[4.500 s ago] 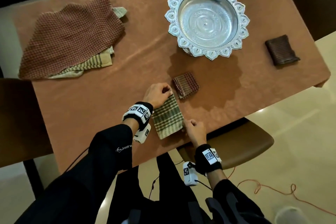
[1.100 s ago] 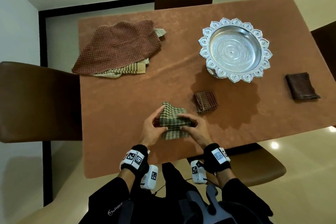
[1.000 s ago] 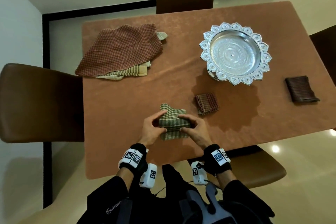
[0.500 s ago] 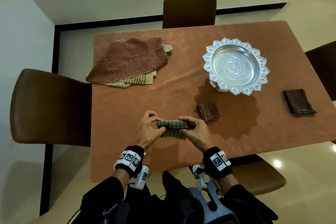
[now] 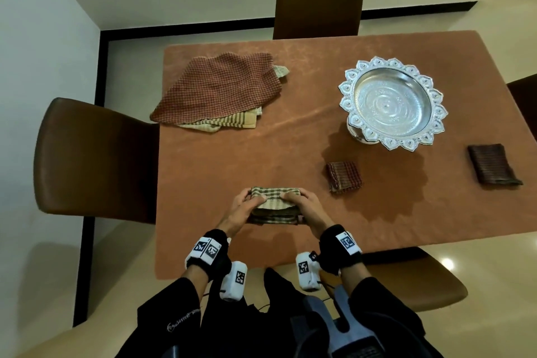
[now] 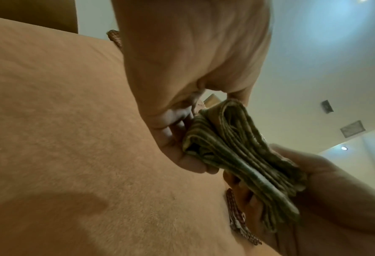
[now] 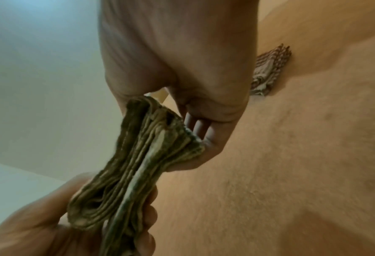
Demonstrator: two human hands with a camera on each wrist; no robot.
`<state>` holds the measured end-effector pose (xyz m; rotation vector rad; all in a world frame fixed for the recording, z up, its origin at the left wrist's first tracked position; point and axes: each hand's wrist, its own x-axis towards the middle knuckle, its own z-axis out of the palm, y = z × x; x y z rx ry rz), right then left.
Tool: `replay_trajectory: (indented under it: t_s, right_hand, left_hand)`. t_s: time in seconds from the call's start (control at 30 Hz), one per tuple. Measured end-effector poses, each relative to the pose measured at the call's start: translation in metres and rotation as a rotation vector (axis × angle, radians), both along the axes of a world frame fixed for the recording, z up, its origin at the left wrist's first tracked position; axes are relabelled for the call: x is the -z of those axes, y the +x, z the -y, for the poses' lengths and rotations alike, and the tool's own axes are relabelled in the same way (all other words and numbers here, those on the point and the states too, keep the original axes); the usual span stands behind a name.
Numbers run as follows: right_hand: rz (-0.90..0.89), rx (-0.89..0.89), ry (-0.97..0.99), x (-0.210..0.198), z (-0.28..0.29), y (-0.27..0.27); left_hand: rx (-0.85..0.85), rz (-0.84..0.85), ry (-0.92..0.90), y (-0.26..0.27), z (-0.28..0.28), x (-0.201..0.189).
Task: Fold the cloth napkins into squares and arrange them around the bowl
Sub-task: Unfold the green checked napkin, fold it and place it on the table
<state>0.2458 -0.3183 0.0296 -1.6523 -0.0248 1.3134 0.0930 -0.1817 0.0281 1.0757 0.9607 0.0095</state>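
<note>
1. Both hands grip the folded green checked napkin [image 5: 274, 205]: left hand [image 5: 240, 209] pinches one end, right hand [image 5: 305, 206] the other.
2. It hangs just above the table [image 5: 232, 160] at 6 o'clock.
3. The silver bowl [image 5: 390, 102] sits at 2 o'clock.

A brown-topped table [image 5: 220, 154] stood on a glossy cream floor [image 5: 494, 285]. Brown padded chairs sat at its sides: one at the far edge [image 5: 318, 9], one on the left [image 5: 93, 160], one at the near right corner [image 5: 412, 282]. Black skirting [image 5: 186, 29] ran along the pale wall [image 5: 43, 38].
</note>
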Motion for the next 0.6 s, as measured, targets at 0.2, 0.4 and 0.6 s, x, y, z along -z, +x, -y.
replay_trajectory:
  t_s: [0.2,0.4,0.6]
  right_hand:
    - [-0.069,0.032,-0.067,0.027,-0.003,-0.014]
    - [0.447,-0.163,-0.352,0.052,-0.003,-0.035]
    - [0.61,0.026,-0.483,0.047,0.003,-0.058]
  left_hand:
    - [0.003,-0.109,0.146,-0.016,-0.004,0.032]
    - [0.158,-0.301,0.514,-0.023,0.006,0.066]
    - [0.101,-0.435,0.708,-0.025,0.023,0.067]
